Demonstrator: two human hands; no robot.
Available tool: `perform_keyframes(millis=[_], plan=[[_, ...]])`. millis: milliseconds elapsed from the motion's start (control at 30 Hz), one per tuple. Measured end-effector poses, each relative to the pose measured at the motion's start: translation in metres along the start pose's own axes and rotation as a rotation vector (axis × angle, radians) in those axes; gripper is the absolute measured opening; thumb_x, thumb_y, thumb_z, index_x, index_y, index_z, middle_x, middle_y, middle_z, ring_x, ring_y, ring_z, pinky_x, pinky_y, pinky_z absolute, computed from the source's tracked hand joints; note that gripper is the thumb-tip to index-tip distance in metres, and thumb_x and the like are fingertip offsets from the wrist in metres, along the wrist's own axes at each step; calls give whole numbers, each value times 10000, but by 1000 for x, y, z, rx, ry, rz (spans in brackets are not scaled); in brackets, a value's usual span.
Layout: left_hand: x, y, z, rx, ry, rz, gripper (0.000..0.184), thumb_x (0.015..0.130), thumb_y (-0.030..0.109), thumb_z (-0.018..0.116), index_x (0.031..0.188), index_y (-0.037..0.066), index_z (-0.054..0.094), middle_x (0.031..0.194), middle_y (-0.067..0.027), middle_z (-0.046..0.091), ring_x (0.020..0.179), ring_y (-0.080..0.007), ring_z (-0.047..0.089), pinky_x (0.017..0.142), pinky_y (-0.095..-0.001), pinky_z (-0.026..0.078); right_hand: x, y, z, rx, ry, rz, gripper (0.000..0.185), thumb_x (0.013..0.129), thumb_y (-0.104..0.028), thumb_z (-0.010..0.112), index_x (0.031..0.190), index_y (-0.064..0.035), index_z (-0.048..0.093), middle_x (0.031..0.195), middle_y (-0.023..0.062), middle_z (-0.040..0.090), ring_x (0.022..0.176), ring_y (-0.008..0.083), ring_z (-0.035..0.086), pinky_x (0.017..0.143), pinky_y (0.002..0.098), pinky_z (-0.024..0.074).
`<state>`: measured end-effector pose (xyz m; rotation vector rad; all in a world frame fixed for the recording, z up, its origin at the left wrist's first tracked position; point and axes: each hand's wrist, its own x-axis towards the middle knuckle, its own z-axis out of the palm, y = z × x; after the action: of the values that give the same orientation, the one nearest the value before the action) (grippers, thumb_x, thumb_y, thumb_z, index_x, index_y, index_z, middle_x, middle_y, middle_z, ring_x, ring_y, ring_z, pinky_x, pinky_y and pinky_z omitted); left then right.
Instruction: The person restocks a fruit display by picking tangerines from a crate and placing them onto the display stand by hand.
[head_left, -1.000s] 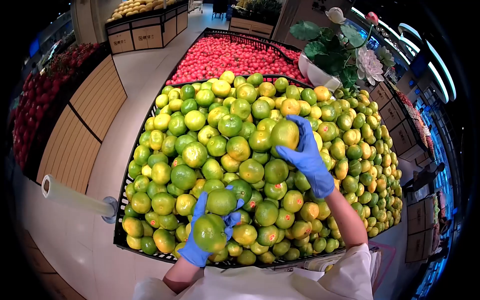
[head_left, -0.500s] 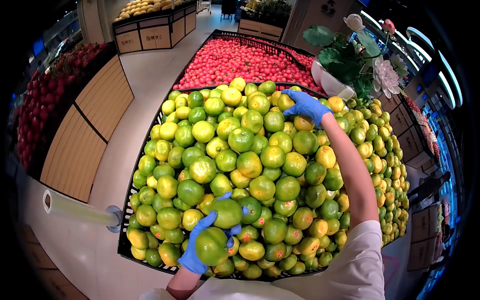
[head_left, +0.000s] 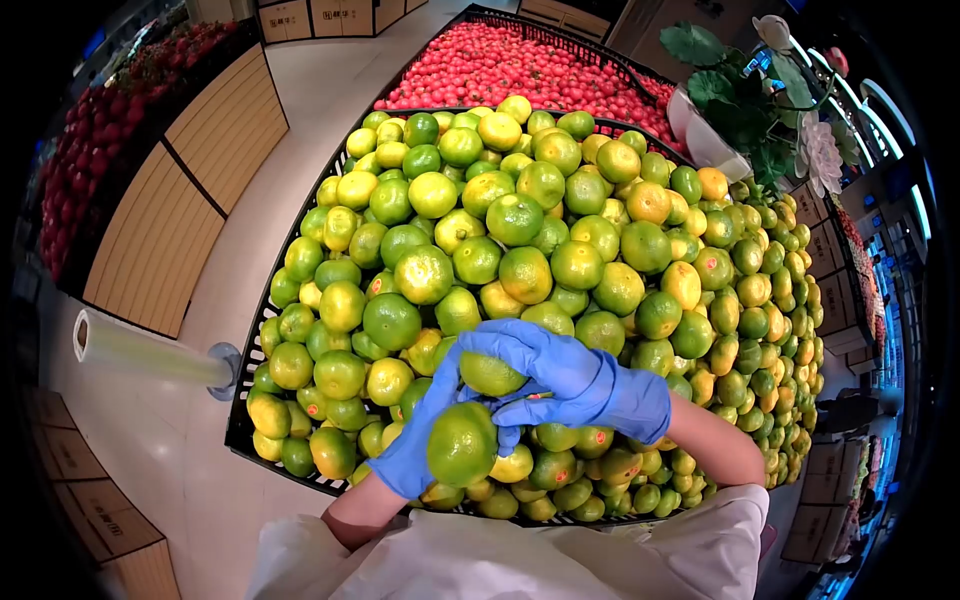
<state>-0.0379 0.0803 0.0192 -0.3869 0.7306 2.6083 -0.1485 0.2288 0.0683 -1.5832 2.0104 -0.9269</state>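
Both of my hands wear blue gloves and meet above the near part of a heap of green-yellow mandarins (head_left: 525,275). My left hand (head_left: 405,460) is closed around a large green mandarin (head_left: 462,444) in its palm. Just beyond it, a second green mandarin (head_left: 490,374) sits between my two hands. Bent over that second fruit is my right hand (head_left: 580,380), its fingers across the top and its thumb at the lower side. Some fingertips are hidden behind the fruit and each other. Several mandarins in the heap carry small red stickers.
The heap lies in a black slatted crate (head_left: 290,475). Behind it are small red tomatoes (head_left: 520,65) and a white flower pot (head_left: 710,140). A roll of clear bags (head_left: 150,352) sticks out at the left. Wooden stands (head_left: 185,210) line the aisle floor (head_left: 240,270).
My right hand has come back from the far edge of the heap to the mandarin at my left hand. The view has tipped downward.
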Motion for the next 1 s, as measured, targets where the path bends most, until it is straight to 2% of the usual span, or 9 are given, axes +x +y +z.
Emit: perform_keyframes(millis=[67,133,300,400,467,567,700,800,1000], plan=[[0,-11,-17,22,-166,-13,578,947,603,257,1157,126,507,861,-63,582,581,-170,542,499,-278,463,-3,-1,5,99,-7,28,660,819,-217,707,1357,-19,379,1286,142,478,1133,304,521,989,378,417],[-3,-2,-10,-69,-349,-131,661,938,627,235,1237,91,480,940,-84,606,569,-166,527,523,-258,452,-6,-3,4,885,7,421,593,848,-161,673,1355,-41,391,1261,113,497,1118,256,535,969,349,441],[-19,-4,-4,-113,-234,-201,786,921,643,280,1328,-17,410,1055,-117,593,616,-144,516,575,-232,455,-12,18,15,1301,342,523,489,983,-348,396,1317,8,409,1230,127,536,1102,261,565,905,325,505],[-21,-19,-33,-432,-175,-247,641,935,538,407,1201,-36,508,1030,-127,593,698,-178,554,637,-290,511,-10,8,7,1414,388,492,463,978,-336,407,1297,0,429,1233,131,536,1084,264,577,861,303,522],[-29,-22,-39,-652,132,-100,519,934,431,476,1134,-45,524,1022,-145,595,792,-235,596,696,-368,547,-10,5,4,1437,406,477,440,973,-316,422,1284,-6,441,1237,127,533,1072,256,583,835,284,529],[-45,-16,-39,-775,76,-34,462,933,364,482,1115,-59,523,1030,-173,595,906,-303,615,785,-434,552,-6,17,9,596,609,239,459,841,-119,613,1267,-35,464,1255,122,476,1138,262,499,994,338,396],[-48,-13,-49,-848,17,-15,479,932,372,483,1150,-54,505,1064,-186,588,980,-324,602,872,-467,523,11,35,27,-207,464,-46,616,742,-134,717,1286,-33,447,1246,187,459,1149,347,476,990,399,399],[-53,-7,-46,-802,21,25,495,935,368,485,1211,-43,465,1142,-191,556,1061,-328,569,911,-496,495,14,44,35,-526,246,-23,691,698,-146,743,1306,-43,432,1262,191,453,1168,369,458,991,428,397],[-59,7,-41,-564,-28,183,460,959,244,473,1330,-1,352,1332,-185,434,1228,-329,467,1003,-533,425,9,43,19,-405,170,-20,718,697,-173,748,1324,-43,422,1301,197,440,1184,381,444,1009,439,376]])
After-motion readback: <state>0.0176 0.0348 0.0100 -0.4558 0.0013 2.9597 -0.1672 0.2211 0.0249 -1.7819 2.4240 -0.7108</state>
